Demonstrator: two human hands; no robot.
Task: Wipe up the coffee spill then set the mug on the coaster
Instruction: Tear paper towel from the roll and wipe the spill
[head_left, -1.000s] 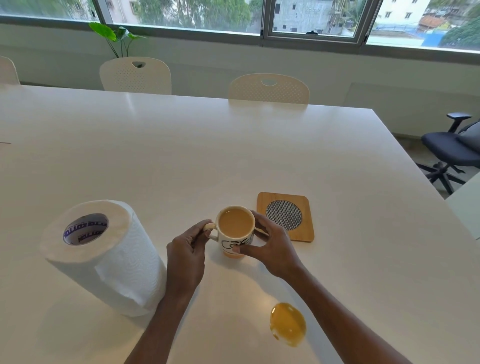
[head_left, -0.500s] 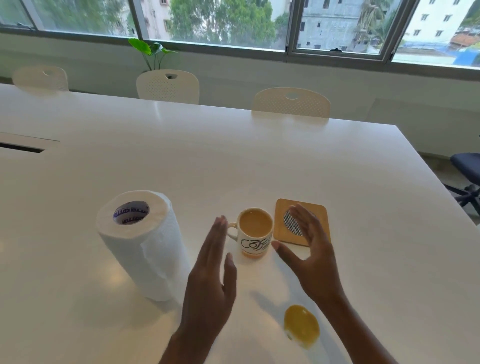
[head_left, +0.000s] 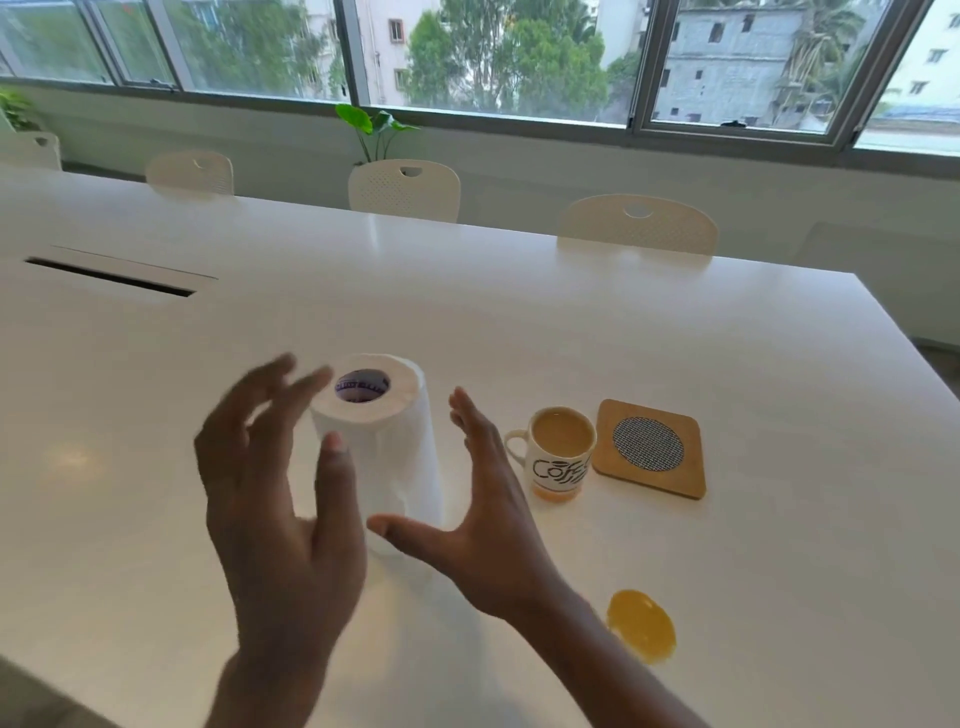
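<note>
White worktop | both hands off mug, now spread empty: left hand, right hand flank paper roll | spill unwiped | coaster bare

Left hand raised, fingers spread (blurred), empty. Right hand flat, palm facing left, thumb out, empty.

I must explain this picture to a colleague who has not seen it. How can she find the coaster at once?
Start at the white table and look toward its right side, where a mug of milky coffee stands. The coaster lies flat just right of it. It is the only wooden thing: a square with a round mesh centre.
</note>
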